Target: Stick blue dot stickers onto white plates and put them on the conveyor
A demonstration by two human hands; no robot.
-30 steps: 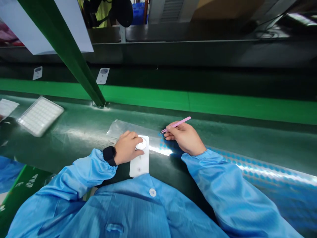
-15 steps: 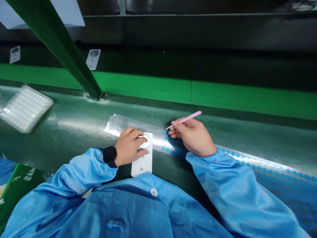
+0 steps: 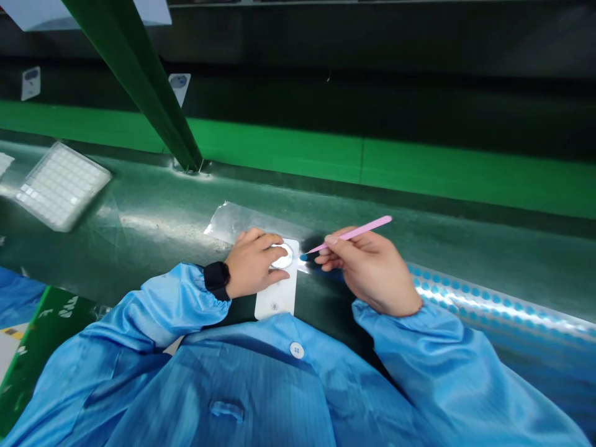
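The dark green table [image 3: 153,230] carries a clear film strip [image 3: 488,298] dotted with blue stickers, running from its middle off to the right. A white grid tray [image 3: 63,185] lies far left. At the near edge sits a white plate [image 3: 278,292]. The left hand [image 3: 251,264] is curled over it, fingers around its round disc [image 3: 283,256]. The right hand [image 3: 372,267] pinches pink tweezers [image 3: 354,234] pen-fashion. Their tip carries a blue dot [image 3: 303,256] just right of the disc.

Head camera looks down, close over the bench [image 3: 139,248].
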